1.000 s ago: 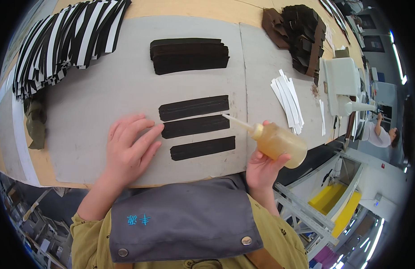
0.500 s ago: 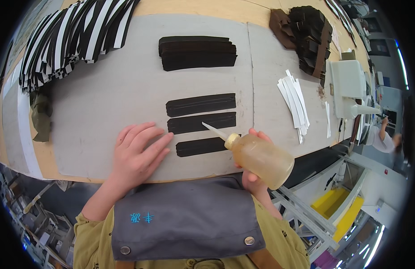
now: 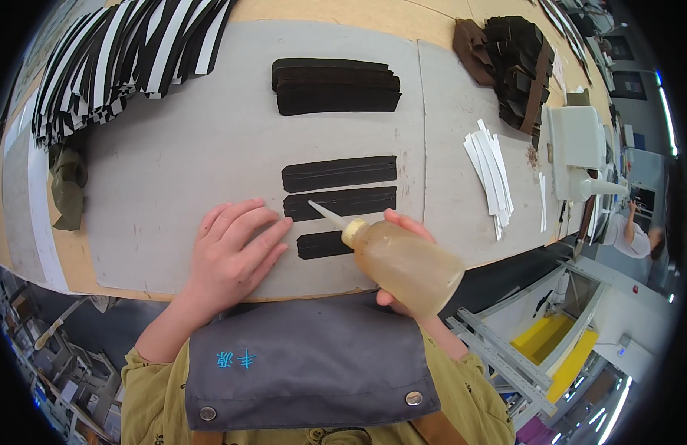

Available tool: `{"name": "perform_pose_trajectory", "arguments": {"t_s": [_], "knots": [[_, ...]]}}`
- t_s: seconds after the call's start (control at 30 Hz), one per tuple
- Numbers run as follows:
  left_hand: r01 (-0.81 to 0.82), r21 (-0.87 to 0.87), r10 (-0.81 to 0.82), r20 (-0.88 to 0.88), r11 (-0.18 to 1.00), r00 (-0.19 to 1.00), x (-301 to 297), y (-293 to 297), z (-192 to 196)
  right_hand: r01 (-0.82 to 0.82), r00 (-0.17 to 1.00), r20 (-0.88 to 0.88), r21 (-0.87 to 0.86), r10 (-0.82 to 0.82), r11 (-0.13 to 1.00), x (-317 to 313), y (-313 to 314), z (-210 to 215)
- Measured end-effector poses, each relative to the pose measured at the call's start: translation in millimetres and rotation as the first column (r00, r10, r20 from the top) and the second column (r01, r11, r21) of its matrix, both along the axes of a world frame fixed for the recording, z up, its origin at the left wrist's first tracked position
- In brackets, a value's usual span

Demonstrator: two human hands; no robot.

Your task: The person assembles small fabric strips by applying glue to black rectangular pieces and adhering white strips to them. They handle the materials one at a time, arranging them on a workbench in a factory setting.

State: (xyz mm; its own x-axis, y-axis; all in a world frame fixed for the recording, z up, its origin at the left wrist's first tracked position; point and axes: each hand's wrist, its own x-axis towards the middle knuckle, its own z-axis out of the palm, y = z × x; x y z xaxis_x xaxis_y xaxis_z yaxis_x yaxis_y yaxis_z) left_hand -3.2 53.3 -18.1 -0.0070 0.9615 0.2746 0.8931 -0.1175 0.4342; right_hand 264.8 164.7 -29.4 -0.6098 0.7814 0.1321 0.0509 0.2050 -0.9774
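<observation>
My right hand [image 3: 407, 228] is wrapped round a squeeze bottle [image 3: 412, 268] of cloudy amber liquid, tilted with its long pale nozzle pointing left. The nozzle tip is at the left part of the middle black strip [image 3: 366, 200]; whether it touches cannot be told. Another black strip [image 3: 343, 173] lies beyond it. A third black strip [image 3: 321, 245] lies nearer me, its right end hidden behind the bottle. My left hand [image 3: 240, 248] rests palm down on the grey mat, fingers spread, its fingertips close to the left ends of the middle and near strips.
Farther back lies a stack of dark strips [image 3: 336, 87]. Black and white strips [image 3: 128, 55] are heaped at the far left, above an olive scrap [image 3: 67, 189]. White strips [image 3: 490, 174], a dark brown bundle [image 3: 510, 70] and a white container [image 3: 577, 137] are on the right.
My right hand has moved the bottle left, so its nozzle tip has travelled along the middle strip toward its left end. The left hand stays on the mat.
</observation>
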Motion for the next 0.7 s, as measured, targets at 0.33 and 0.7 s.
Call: {"name": "perform_pose_trajectory", "arguments": {"t_s": [0.33,0.7], "knots": [[0.0,0.005,0.0,0.035,1.0,0.999,1.7,0.5,-0.7,0.384,0.919,0.06,-0.358,-0.389,0.851,5.4,-11.8,20.9],[0.004,-0.01,-0.004,0.033,1.0,0.999,1.2,1.9,1.8,0.186,0.983,0.027,-0.157,-0.184,0.97,15.5,-14.8,6.3]]}}
